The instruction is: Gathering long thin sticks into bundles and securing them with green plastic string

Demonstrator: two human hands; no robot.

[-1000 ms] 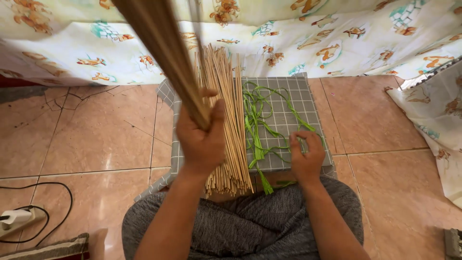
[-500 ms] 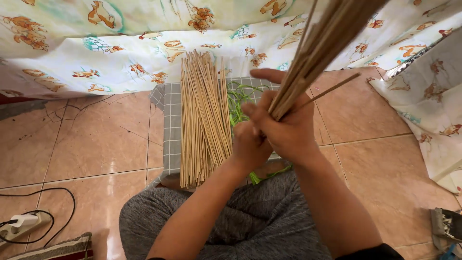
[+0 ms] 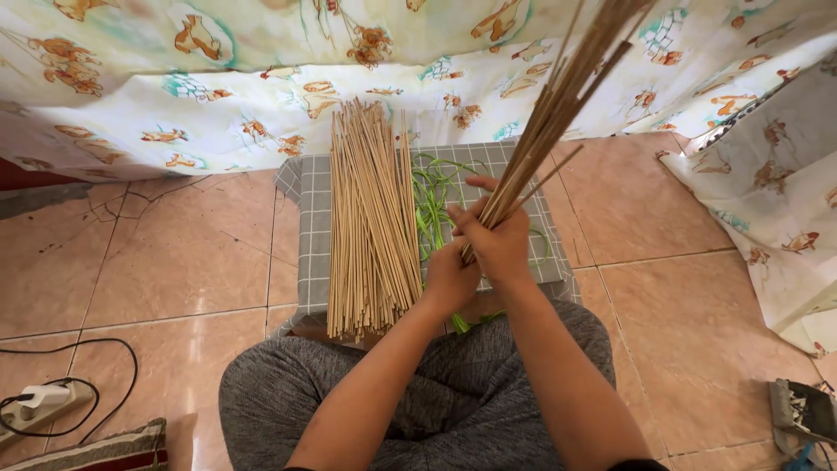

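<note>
Both my hands clasp one bundle of thin tan sticks [image 3: 558, 105] that rises up and to the right toward the camera. My right hand [image 3: 501, 244] wraps the bundle's lower end. Just below it and to its left, my left hand [image 3: 452, 277] grips the same end. A large pile of the same sticks [image 3: 370, 218] lies lengthwise on a grey checked cloth [image 3: 312, 227] in front of my knees. Green leaf strips [image 3: 433, 196] lie on the cloth between the pile and my hands.
A patterned bedsheet [image 3: 218, 78] hangs across the back and down the right side. A white power strip [image 3: 44, 403] with a black cable lies on the tiled floor at lower left, by a striped cushion [image 3: 105, 449]. A grey object [image 3: 798, 414] sits at lower right.
A second ago my left hand alone held the bundle at the left while my right hand rested on the cloth. The bundle has swung to the right and both hands now grip it.
</note>
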